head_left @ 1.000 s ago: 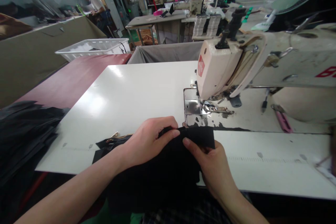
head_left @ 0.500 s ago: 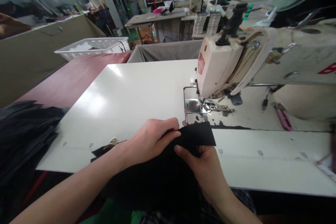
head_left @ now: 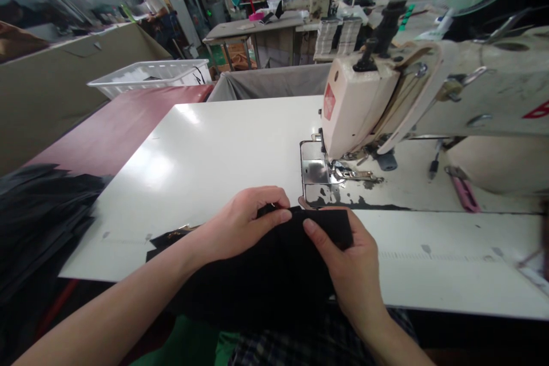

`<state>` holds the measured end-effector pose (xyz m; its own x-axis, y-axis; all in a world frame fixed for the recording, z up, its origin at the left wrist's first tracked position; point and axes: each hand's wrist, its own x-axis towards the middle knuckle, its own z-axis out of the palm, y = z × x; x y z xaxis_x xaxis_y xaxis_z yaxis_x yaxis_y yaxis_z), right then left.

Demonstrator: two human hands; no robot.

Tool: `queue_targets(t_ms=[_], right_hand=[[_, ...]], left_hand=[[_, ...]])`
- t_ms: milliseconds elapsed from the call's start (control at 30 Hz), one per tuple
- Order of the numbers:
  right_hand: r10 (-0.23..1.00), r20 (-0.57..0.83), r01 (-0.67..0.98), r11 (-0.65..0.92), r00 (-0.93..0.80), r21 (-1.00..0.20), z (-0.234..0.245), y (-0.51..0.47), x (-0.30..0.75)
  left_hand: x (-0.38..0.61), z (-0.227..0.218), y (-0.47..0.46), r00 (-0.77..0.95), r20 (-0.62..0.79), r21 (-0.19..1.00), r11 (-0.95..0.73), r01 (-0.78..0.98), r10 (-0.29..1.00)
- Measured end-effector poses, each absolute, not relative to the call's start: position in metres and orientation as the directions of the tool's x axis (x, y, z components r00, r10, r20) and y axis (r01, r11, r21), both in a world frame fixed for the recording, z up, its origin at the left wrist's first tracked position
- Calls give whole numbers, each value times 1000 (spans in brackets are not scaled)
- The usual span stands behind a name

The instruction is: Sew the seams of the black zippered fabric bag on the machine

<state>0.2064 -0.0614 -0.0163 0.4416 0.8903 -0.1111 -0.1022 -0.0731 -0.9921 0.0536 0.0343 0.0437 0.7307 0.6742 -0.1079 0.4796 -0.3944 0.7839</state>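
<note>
A piece of black fabric (head_left: 274, 269) hangs from both my hands over the front edge of the white sewing table (head_left: 223, 154). My left hand (head_left: 246, 217) pinches its top edge between thumb and fingers. To the right, my right hand (head_left: 349, 251) grips the fabric's corner, thumb in front and fingers behind. Both hands are in front of the sewing machine (head_left: 355, 108), apart from its metal presser foot area (head_left: 343, 171). By my left forearm, a gold-coloured metal piece (head_left: 182, 230) shows on black material.
Dark folded material (head_left: 43, 217) is heaped at the left, beside a red-covered surface (head_left: 128, 120). Beyond it stands a white plastic basket (head_left: 150, 77). A pink-handled tool (head_left: 465, 191) lies under the machine arm. Another person (head_left: 150, 6) sits at the far left.
My right hand has moved up and slightly right, its fingers now behind the fabric's corner with the thumb on the front. The left hand has barely shifted.
</note>
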Motion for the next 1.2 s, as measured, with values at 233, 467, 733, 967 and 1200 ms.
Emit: queue_targets(t_ms=[233, 467, 733, 967, 1200], right_hand=[[908, 73, -9, 84, 412, -996, -22, -61, 201], [994, -62, -354, -27, 86, -935, -21, -72, 217], [959, -283, -470, -253, -9, -846, -23, -63, 227], [941, -338, -430, -312, -18, -847, -19, -57, 221], [973, -216, -157, -201, 81, -967, -19, -60, 221]], left_hand=[[57, 38, 29, 667, -165, 774, -324, 544, 727], [54, 37, 32, 667, -174, 837, -248, 487, 724], [53, 38, 29, 710, -193, 859, -233, 455, 677], [53, 37, 27, 742, -214, 865, -230, 446, 635], [51, 34, 27, 747, -204, 869, -235, 435, 633]])
